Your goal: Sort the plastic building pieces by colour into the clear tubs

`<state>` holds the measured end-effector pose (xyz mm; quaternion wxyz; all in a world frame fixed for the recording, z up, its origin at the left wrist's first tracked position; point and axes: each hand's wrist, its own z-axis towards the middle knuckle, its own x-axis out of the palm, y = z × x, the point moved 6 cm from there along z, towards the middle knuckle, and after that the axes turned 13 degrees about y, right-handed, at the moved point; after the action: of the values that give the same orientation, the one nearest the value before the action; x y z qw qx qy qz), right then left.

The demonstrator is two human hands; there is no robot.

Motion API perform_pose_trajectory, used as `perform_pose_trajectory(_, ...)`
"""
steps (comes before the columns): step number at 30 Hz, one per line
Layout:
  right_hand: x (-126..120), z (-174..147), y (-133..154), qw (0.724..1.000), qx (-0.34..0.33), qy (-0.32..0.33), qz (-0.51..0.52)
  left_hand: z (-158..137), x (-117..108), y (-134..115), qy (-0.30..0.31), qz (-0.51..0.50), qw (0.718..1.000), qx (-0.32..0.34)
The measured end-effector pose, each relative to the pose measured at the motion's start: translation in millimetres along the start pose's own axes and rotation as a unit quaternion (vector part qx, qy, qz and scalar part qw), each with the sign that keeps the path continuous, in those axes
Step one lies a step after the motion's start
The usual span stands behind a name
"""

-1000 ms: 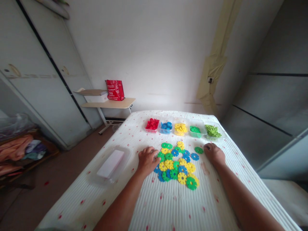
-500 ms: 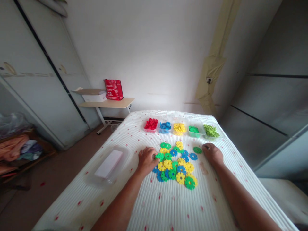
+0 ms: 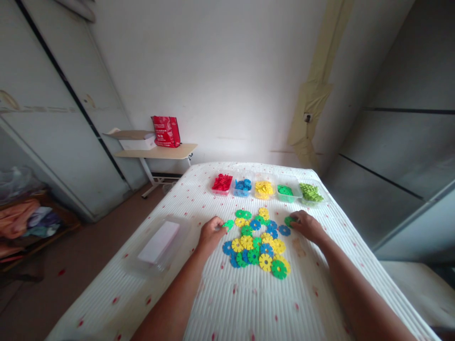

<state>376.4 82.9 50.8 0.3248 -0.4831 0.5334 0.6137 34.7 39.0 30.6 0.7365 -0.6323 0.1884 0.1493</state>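
Discs (image 3: 265, 262) between the two hands (image 3: 209, 235)

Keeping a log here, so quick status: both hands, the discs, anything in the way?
Left hand pinching a green disc. Right hand at second green disc, grip unclear. Overlapping discs between hands. No obstruction seen.

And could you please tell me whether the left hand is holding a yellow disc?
No, the left hand is pinching a green disc.
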Motion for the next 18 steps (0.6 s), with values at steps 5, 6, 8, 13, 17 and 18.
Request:
perform_pose_trajectory(5, -3, 1, -1, 0.997, -0.005, -0.021, 0.069, 0, -1, 0, -0.011, -0.053, 0.999, -0.008)
perform_pose_trajectory(6, -3, 1, -1, 0.996, -0.007, -0.025, 0.083, 1, -1, 0, -0.011, -0.059, 0.998, -0.007)
perform_pose_trajectory(8, -5, -1, 1, 0.994, -0.015, -0.036, 0.105, 1, 0, 1, -0.011, -0.065, 0.998, -0.004)
perform_pose_trajectory(13, -4, -1, 5, 0.978, -0.015, -0.019, 0.206, 2, 1, 5, -0.018, -0.036, 0.999, -0.015)
perform_pose_trajectory(17, 0, 3, 12, 0.966, -0.033, -0.004, 0.257, 0, 0, 5, -0.038, -0.022, 0.999, -0.014)
perform_pose_trajectory(18, 1, 4, 13, 0.966, -0.036, -0.007, 0.256, 0, -1, 5, -0.045, -0.019, 0.999, -0.013)
